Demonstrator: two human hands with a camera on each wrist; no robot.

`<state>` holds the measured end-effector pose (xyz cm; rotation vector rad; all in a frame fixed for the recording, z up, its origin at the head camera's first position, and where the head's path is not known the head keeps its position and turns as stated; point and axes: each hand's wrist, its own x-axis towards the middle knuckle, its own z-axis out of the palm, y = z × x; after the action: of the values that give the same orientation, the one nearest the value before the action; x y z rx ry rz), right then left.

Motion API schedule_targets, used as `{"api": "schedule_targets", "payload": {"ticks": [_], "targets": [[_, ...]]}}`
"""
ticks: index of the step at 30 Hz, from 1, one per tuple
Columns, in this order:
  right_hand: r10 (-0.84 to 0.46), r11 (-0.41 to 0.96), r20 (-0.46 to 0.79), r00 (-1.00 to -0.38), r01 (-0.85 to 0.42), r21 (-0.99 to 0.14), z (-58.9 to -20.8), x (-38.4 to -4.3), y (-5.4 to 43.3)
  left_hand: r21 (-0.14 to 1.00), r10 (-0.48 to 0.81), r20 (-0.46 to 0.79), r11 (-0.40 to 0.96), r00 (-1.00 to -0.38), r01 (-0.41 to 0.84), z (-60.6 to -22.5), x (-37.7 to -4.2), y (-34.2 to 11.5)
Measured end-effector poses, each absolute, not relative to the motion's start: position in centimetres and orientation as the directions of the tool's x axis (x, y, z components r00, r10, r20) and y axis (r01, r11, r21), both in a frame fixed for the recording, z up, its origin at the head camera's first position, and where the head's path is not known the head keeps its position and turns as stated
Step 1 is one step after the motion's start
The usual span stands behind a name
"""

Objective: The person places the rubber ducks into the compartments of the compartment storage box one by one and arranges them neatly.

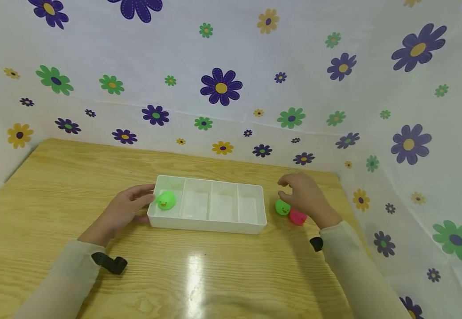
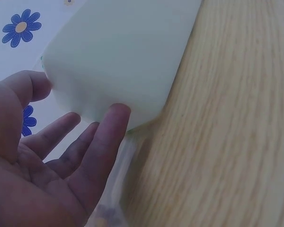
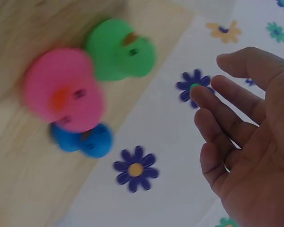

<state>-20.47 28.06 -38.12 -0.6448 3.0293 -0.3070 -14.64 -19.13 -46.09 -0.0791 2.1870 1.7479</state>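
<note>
Item: we list one white tray [image 1: 207,225] of four compartments, on the wooden table [image 1: 151,270], at the centre of the dial.
Item: one green toy duck [image 1: 166,200], inside the tray's end compartment at 9 o'clock.
Item: a second green duck [image 1: 282,207], just beyond the tray at 3 o'clock; from it, a pink duck [image 1: 297,216] at 4 o'clock. In the right wrist view we add a blue duck [image 3: 95,141], at the pink one's 5 o'clock.
Item: left hand [image 1: 122,212], at the tray's 9 o'clock end, fingers spread loosely, tips touching it.
Item: right hand [image 1: 300,192], at 3 o'clock near the loose ducks, fingers gently bent, thumb apart, holding nothing.
</note>
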Motion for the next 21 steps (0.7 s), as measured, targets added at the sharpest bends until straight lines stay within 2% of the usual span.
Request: {"api": "schedule_targets", "payload": {"ticks": [7, 21], "targets": [[-0.383, 0.912, -0.112, -0.917, -0.356, -0.204, -39.7, -19.2, 30.4, 0.936, 0.164, -0.295, 0.249, -0.942, -0.249, -46.0, -14.4, -19.2], [-0.346, 0.921, -0.138, -0.928, -0.308, -0.239, -40.6, -18.6, 30.3, 0.942, 0.172, -0.286, 0.232, -0.943, -0.243, -46.1, -14.5, -19.3]]}}
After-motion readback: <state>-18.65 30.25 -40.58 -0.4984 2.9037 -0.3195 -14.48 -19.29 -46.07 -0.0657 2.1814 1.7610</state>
